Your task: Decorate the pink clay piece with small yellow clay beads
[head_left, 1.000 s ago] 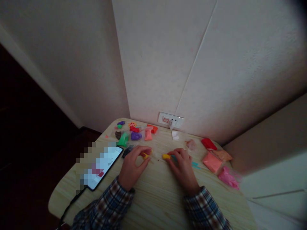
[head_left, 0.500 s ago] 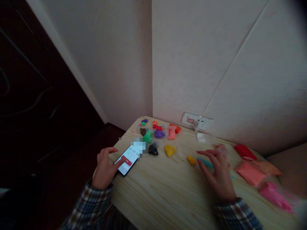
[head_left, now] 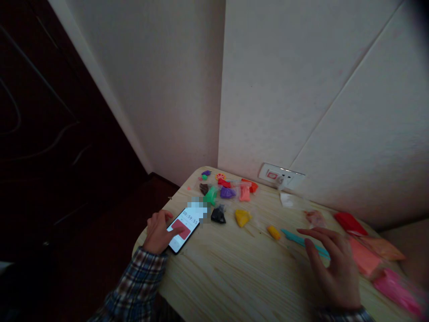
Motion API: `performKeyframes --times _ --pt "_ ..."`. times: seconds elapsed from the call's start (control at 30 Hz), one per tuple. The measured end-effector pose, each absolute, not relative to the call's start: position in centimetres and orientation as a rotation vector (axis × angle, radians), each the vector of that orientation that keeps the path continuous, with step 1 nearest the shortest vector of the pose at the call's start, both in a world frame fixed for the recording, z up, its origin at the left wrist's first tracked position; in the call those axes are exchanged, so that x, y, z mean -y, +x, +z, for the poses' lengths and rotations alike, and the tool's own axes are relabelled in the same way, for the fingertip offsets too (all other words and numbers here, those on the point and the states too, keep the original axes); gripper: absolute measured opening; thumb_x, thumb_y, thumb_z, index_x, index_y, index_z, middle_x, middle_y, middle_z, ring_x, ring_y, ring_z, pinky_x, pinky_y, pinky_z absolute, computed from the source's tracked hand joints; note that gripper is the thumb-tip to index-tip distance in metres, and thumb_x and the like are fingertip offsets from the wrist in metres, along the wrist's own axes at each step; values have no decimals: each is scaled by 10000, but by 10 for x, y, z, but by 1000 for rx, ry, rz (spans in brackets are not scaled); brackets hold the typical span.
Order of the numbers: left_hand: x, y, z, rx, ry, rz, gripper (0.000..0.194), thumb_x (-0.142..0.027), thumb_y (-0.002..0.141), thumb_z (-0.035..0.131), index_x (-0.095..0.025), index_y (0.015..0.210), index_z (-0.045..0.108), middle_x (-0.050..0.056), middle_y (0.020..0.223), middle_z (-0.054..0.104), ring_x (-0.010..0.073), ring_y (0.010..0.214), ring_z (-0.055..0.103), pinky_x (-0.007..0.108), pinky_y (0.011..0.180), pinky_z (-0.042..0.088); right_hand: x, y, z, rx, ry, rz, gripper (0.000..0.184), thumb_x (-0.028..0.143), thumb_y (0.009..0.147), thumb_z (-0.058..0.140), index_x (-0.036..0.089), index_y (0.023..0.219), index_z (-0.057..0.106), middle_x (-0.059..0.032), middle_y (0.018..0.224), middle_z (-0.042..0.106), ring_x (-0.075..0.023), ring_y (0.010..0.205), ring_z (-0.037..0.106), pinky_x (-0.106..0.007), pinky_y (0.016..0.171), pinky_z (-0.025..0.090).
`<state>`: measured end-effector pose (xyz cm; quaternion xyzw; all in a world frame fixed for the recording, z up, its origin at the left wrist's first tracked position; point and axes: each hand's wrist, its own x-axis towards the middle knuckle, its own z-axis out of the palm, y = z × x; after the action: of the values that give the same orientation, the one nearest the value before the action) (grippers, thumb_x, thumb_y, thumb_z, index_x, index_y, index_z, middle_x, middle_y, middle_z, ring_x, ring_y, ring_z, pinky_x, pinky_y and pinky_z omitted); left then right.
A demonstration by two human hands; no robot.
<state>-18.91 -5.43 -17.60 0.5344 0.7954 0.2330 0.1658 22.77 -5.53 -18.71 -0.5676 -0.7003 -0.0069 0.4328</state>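
My left hand [head_left: 159, 232] is at a phone [head_left: 179, 243] lying on the table. Its thumb stretches over the red button on the screen, and its other fingers curl beside the phone's left edge, apart from the thumb. The display reads 00:59:55. My right hand [head_left: 335, 268] hovers over the right of the table, thumb and fingers apart with nothing between them. Close to it lie a turquoise plastic stick [head_left: 295, 238] and a small yellow clay piece [head_left: 274, 232]. Yellow clay in a clear bag [head_left: 242, 218] rests farther left.
Behind the phone are bags of black clay [head_left: 218, 214], green clay [head_left: 211, 196], purple clay [head_left: 228, 192] and other colours. Red [head_left: 350, 222] and pink [head_left: 397, 288] packets lie at the right. A wall socket [head_left: 281, 175] sits above the table's back edge.
My left hand has let go of the yellow clay bag and moved left to the phone. The right hand has released the yellow piece and drawn back rightward. The view has swung left.
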Motion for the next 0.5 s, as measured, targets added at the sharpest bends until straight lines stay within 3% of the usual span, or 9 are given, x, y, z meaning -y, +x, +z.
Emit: performKeyframes --times 0.5 --pt "53 -193 -173 -2228 1513 595 519 -619 586 688 -213 901 613 69 937 576 313 972 548 465 913 451 62 217 -201 1616 -1277 281 161 316 922 554 239 862 681 -41 860 661 -231 821 616 -380 741 465"
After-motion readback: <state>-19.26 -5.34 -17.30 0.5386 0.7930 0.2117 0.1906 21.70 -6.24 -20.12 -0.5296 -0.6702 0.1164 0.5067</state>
